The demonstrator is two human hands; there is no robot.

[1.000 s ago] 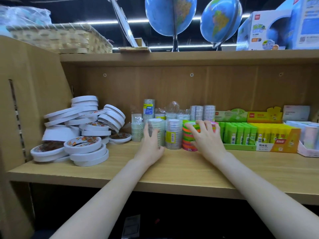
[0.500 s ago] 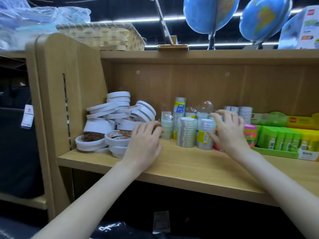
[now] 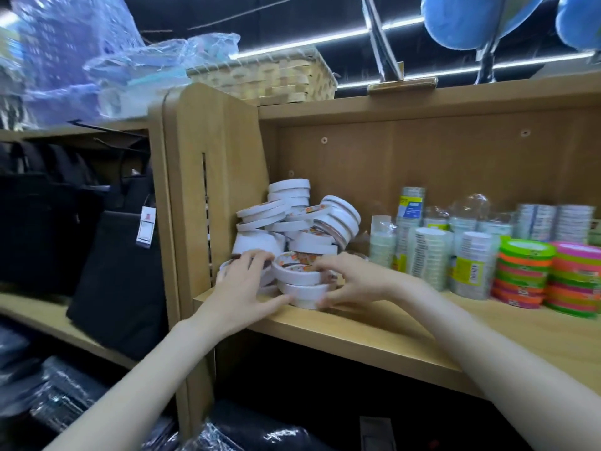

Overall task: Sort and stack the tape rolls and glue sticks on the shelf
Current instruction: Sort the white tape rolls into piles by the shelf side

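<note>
Wood shelf (image 3: 374, 323) holds everything, side panel on its left; biggest thing on it is the messy heap of white tape rolls (image 3: 292, 219) jammed in the left corner, several tilted and leaning. Right of that, upright wrapped sleeves of clear tape (image 3: 429, 255), then neon colour tape stacks (image 3: 523, 271) near the right edge. Glue sticks not in view now, view has swung left since a second ago when green ones sat further right. Change: both hands left the clear and colour stacks and came over to the white heap. Front short stack of white rolls (image 3: 300, 281) sits at shelf front edge between the hands. Left hand (image 3: 242, 288) fingers curled over a low roll at the far left, thumb under the front stack. Right hand (image 3: 354, 281) curled round the stack's right side, grasping it. Reads as middle stacks done, white pile is the next sorting job, barely started
</note>
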